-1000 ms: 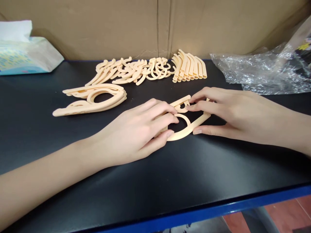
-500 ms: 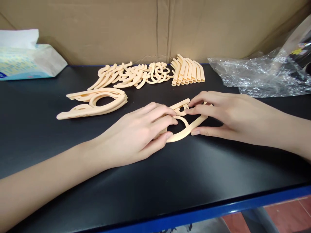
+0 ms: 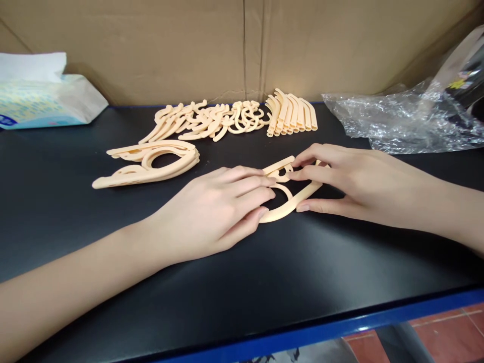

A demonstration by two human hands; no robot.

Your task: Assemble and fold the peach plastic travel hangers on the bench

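A peach plastic folding hanger [image 3: 298, 198] lies folded on the black table between my hands. My left hand [image 3: 223, 209] covers its left end, fingers laid over the curved part and thumb against the near edge. At the other end, my right hand [image 3: 351, 179] grips it, with fingertips on the far arm and thumb along the near arm. Parts of the hanger are hidden under both hands. Left of it rests a small stack of folded hangers [image 3: 170, 169] of the same colour.
Along the back lie loose hanger arms [image 3: 166, 123], a heap of hooks [image 3: 245, 118] and a row of curved hollow pieces [image 3: 293, 113]. A tissue pack [image 3: 49, 101] sits at left, crumpled clear plastic [image 3: 397, 118] at right. Cardboard [image 3: 170, 45] stands behind; the table's blue edge [image 3: 321, 330] is in front.
The whole view has shifted slightly. My left fingers have moved a little on the hanger; my right hand keeps nearly the same hold.
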